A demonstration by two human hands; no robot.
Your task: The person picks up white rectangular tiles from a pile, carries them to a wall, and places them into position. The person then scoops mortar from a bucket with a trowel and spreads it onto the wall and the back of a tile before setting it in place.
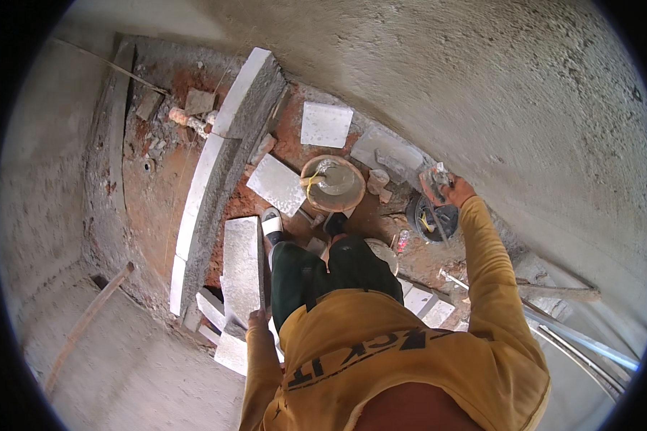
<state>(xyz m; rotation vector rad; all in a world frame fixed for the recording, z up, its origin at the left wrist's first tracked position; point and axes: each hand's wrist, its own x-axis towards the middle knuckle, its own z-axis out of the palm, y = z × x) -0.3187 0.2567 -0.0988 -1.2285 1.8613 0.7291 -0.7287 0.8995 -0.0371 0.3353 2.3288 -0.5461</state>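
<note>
My right hand (458,191) reaches out to the right with its fingers closed round a broken brick piece (433,181), reddish with grey mortar on it. This is just above a black bucket (414,212) by the rough wall. My left hand (257,318) is down by my left leg, closed at the near end of a long pale grey block (241,266); its fingers show only small. In front of my feet stands a round brown basin (311,171) with wet grey mix and a yellow strip at its rim.
A curved low wall of white-topped blocks (210,161) runs along my left. Flat pale slabs (326,123) and another slab (277,184) lie around the basin. Pipes (582,336) lean at the right. Rough plastered walls (510,86) close in the space. A wooden pole (88,323) stands at lower left.
</note>
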